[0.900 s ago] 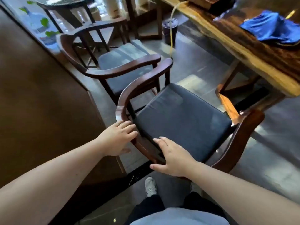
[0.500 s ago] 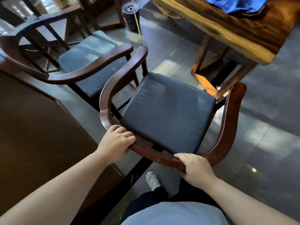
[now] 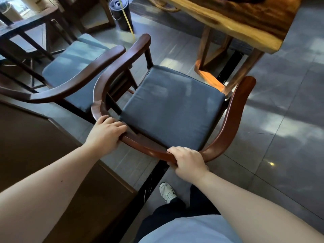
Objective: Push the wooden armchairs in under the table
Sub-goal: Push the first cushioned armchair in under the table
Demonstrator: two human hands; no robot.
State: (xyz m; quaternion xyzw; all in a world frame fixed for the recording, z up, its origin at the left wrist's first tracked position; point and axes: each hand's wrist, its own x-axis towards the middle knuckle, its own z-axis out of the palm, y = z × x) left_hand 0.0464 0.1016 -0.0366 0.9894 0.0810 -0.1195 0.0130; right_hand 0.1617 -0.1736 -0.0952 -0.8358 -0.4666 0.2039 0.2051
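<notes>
The live-edge slab table of dark and honey-coloured wood [image 3: 249, 23] is filling the upper right, its angled legs standing on the grey tiled floor [image 3: 280, 128]. Facing it, the dark reddish-brown wooden armchair with the curved back rail and dark grey seat cushion [image 3: 173, 106] is sitting just short of the table, its front edge near the closest leg and not yet under the top. A second matching wooden armchair with a blue-grey cushion [image 3: 73, 67] is standing just beside it on your left, their armrests nearly touching. Your left hand [image 3: 105, 134] is wrapping closed around the left bend of the near chair's back rail. Your right hand [image 3: 189, 162] is clamping the middle of that rail, fingers curled over its top. Your white sneaker [image 3: 167, 192] is showing below the rail.
</notes>
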